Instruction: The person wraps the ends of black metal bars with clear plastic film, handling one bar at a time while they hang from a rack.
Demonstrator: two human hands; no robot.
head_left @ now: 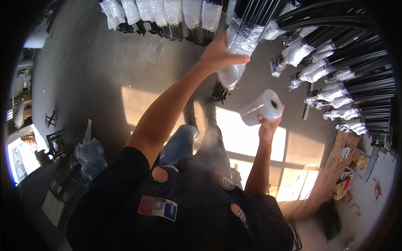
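Left hand: the left hand (217, 54) is raised at arm's length, fingers (235, 59) clamped around the film-wrapped end of a bundle of black rods (238, 42).
Bundle in grasp: long black rods, their end sheathed in clear stretch film; it leans up out of the top of the view, and its lower end (218, 93) rests on the concrete floor (125, 71) just ahead of the person's shoes.
Right hand: the right hand (268, 125) is lifted lower and to the right, fingers closed on the underside of a roll of clear stretch film (261, 108).
Roll position: held end-on with its hollow core toward the camera; just right of and below the gripped bundle, apart from it.
Relation to fingers: the bundle's wrapped end sits inside the left hand; the roll sits on top of the right hand's fingertips.
Stock, top row: a line of similar wrapped bundles (159, 14) standing along the upper edge.
Stock, right: more wrapped black bundles (343, 83) stacked lying, film-covered ends pointing left.
Left floor: a clear plastic bag (88, 152) beside dark frames.
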